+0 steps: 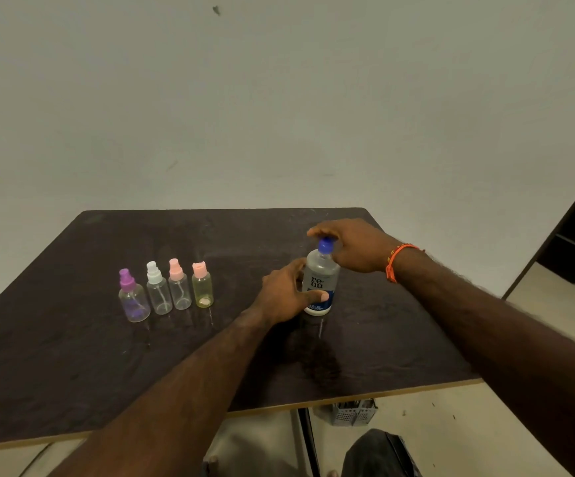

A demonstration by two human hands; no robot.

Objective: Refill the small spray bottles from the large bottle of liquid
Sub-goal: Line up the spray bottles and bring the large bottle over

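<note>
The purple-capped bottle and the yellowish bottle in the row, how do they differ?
The purple-capped bottle stands at the left end of the row; the yellowish bottle stands at the right end, nearest the large bottle. The purple-capped bottle's body is clear with a purple tint, the yellowish bottle's is yellow-green with a pink cap. Both stand upright, capped and untouched.

Counter [72,356] stands vs. the wall [279,98]. On it, left of centre: 4 small spray bottles [167,292] upright in a row, running left to right, close together, leftmost one a bit nearer the front edge. Well right of the row: large bottle [320,287] upright on the counter. Left hand [286,294] wraps its lower body from the left side; right hand [355,246] sits over its cap [325,245] from the right. Under the counter's front edge, on the floor: a perforated basket [351,413].
</note>
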